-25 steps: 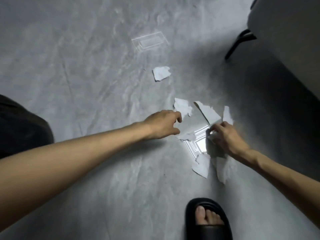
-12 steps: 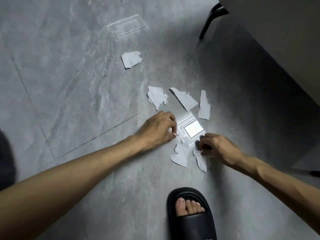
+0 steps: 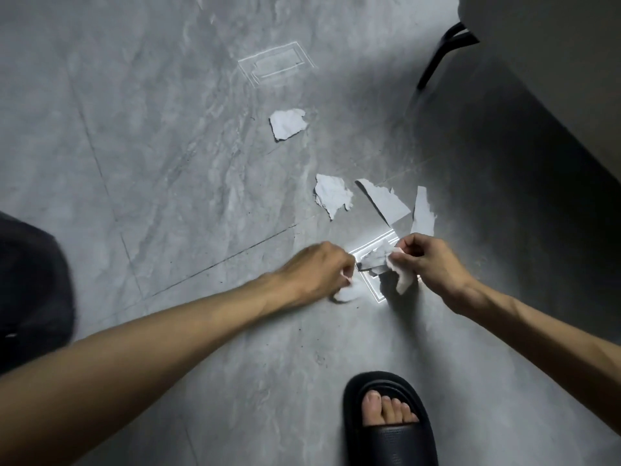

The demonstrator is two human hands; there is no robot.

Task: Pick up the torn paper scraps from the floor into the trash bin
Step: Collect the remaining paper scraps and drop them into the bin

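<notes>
Several torn white paper scraps lie on the grey tiled floor. My left hand (image 3: 319, 270) is closed around one scrap (image 3: 346, 293) that pokes out below its fingers, blurred. My right hand (image 3: 430, 260) pinches another scrap (image 3: 401, 279) that hangs from its fingers just above the floor. Beyond my hands three scraps lie close together: one jagged piece (image 3: 331, 195), one long piece (image 3: 384, 201) and a narrow strip (image 3: 422, 211). A single scrap (image 3: 288, 123) lies farther away. No trash bin is in view.
My right foot in a black slipper (image 3: 389, 422) stands near the bottom edge. A dark shape (image 3: 32, 294) sits at the left edge. A black furniture leg (image 3: 440, 52) and a grey surface (image 3: 554, 68) fill the upper right. Ceiling-light reflections (image 3: 277, 63) shine on the floor.
Both hands have closed on the two nearest scraps and raised them off the floor; half a second ago those scraps lay flat below my fingers.
</notes>
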